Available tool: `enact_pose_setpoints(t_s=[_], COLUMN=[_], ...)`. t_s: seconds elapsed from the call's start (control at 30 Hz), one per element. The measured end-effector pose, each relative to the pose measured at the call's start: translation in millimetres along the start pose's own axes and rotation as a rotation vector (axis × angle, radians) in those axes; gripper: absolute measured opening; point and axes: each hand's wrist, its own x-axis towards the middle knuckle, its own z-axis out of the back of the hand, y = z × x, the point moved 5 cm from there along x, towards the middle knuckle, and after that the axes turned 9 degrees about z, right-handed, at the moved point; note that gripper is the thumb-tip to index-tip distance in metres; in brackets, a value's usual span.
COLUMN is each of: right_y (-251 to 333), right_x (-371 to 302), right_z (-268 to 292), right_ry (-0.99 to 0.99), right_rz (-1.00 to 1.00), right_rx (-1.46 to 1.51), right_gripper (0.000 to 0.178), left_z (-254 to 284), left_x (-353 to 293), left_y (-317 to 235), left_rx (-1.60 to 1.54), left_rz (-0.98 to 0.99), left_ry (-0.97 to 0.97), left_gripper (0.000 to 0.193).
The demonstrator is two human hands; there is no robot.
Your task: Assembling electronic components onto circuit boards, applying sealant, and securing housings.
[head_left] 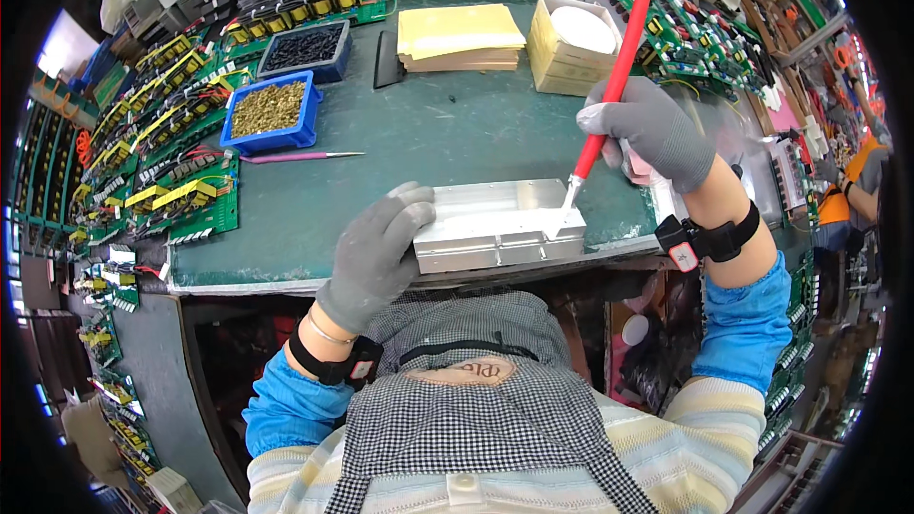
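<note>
From where I stand, a shiny silver metal block [481, 228] lies flat at the near edge of the green table [381, 138], long side along that edge. A red-handled brush [589, 152] slants over it, handle tilted up, pale tip at the block's right end.

Grey, finely knitted fabric gloves [367, 262] cover the left hand [376, 243] and the right hand [659, 129]. On the left, a thin silver-coloured bangle [328, 331] sits beside a black strap [319, 363] with a small dark module [364, 359]; on the right, a black strap carries a module bearing a red-and-white label [682, 257]. Nearer are gathered bright-blue fabric sleeve covers [747, 324], a cream, yellow and pale-blue striped top [709, 428], and a black-and-white checked apron [476, 424] with a beige patch [462, 371].
</note>
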Motion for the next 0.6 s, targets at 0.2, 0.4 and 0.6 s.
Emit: enact_pose_setpoints(t_s=[0.2, 0.4, 0.6], right_y=[4, 39, 42], right_x=[-12, -12, 15], right_z=[26, -21, -64], right_ry=[-0.06, -0.09, 0.058], right_rz=[0.044, 0.243, 0.271], right_rx=[-0.024, 0.108, 0.081], right_gripper=[0.026, 0.028, 0.032], left_z=[2, 1, -1], left_x=[1, 2, 0], left_y=[-2, -2, -2], left_rx=[-0.004, -0.014, -0.048], left_rz=[0.004, 0.0, 0.03], left_ry=[-0.005, -0.009, -0.034], left_gripper=[0.039, 0.039, 0.038])
